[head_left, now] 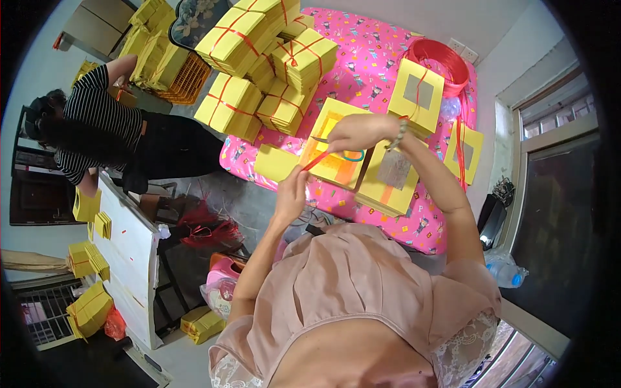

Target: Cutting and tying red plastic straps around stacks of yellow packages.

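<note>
My left hand (292, 194) pinches one part of a red ribbon (315, 161) at the front edge of a stack of yellow paper (333, 169) with an orange printed panel. The ribbon slants up to the fingertips of my right hand (359, 132), which is closed above the stack. A pair of scissors (354, 156) is held in the right hand, its blade pointing left past the fingers and its teal handle showing beneath. Just right of these stands another yellow paper stack (392, 169) with a grey panel. The ribbon's ends are partly hidden by my fingers.
Red-tied yellow bundles (229, 107) are piled at the back left of the pink patterned table cover (362, 71). A red ribbon coil (446, 61) lies at the back right. A co-worker (107, 123) stands left, by a white table (129, 252). Red scraps (210, 223) litter the floor.
</note>
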The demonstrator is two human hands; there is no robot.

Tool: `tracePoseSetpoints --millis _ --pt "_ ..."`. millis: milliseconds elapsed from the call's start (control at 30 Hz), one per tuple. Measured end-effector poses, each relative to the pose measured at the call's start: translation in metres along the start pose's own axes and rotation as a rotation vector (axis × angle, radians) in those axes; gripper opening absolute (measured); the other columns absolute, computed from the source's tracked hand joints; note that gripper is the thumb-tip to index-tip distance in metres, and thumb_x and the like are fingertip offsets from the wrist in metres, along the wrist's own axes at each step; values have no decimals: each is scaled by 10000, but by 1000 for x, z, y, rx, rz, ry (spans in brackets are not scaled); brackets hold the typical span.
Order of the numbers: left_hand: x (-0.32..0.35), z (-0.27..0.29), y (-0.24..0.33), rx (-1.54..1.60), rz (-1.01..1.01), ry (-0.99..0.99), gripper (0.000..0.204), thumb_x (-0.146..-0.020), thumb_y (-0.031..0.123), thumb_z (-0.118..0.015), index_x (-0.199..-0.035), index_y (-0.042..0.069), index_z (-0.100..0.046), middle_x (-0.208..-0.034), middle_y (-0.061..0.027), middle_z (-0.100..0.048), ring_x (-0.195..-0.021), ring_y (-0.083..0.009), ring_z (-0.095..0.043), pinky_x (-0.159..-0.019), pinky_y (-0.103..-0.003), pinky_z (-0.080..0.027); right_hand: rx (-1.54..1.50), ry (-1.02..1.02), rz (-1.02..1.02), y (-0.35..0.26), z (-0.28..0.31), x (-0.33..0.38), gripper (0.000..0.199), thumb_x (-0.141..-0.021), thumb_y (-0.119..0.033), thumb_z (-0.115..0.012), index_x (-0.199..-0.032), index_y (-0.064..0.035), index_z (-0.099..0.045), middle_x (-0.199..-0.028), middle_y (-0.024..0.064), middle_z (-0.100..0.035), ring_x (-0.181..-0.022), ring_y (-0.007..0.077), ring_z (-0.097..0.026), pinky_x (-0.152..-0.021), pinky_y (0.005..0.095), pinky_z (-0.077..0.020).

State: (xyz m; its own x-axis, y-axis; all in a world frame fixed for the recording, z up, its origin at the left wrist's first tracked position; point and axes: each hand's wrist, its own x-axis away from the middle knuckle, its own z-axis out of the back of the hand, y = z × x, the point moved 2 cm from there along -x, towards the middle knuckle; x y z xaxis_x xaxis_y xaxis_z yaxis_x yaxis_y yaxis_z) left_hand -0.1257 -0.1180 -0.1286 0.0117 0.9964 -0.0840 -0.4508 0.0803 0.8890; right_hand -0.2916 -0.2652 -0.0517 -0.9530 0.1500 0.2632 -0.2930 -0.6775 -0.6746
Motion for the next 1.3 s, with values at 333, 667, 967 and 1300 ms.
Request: tracePoseSetpoints --millis 333,667,967,1300 --pt "2 19 -33 -348 -155 -65 320 -896 258 -454 -1100 25 -531 -1087 -157 -548 -1094 -288 -452 -926 -432 -302 123 103 -233 12 11 21 312 -880 -319 -459 -776 -55 -589 -642 126 -548 -611 291 -514 -608 389 -408" --pt "-61 -13 44 -67 -166 -246 204 -924 175 -436 -1009 18 -534 -565 -127 -483 -495 -217 -474 -517 -341 -385 184 146 -225 -25 19 9 362 -886 -362 -427 -833 -40 -584 -715 163 -582 -687 338 -560 -633 419 -432" --pt "-67 -11 40 67 -68 -21 254 -949 191 -385 -942 26 -577 -511 -16 -342 -464 -96 -354 -463 -273 -303 -18 711 -219 14 26 45 268 -920 -267 -435 -882 -12 -510 -762 124 -539 -726 251 -541 -659 352 -420" --pt "-90 -48 46 268 -111 128 281 -945 180 -389 -1129 16 -524 -521 -48 -431 -474 -118 -446 -464 -286 -361 -1042 1210 43 13 -19 -3 151 -915 -198 -514 -932 -63 -581 -821 -56 -536 -752 22 -469 -716 204 -419"
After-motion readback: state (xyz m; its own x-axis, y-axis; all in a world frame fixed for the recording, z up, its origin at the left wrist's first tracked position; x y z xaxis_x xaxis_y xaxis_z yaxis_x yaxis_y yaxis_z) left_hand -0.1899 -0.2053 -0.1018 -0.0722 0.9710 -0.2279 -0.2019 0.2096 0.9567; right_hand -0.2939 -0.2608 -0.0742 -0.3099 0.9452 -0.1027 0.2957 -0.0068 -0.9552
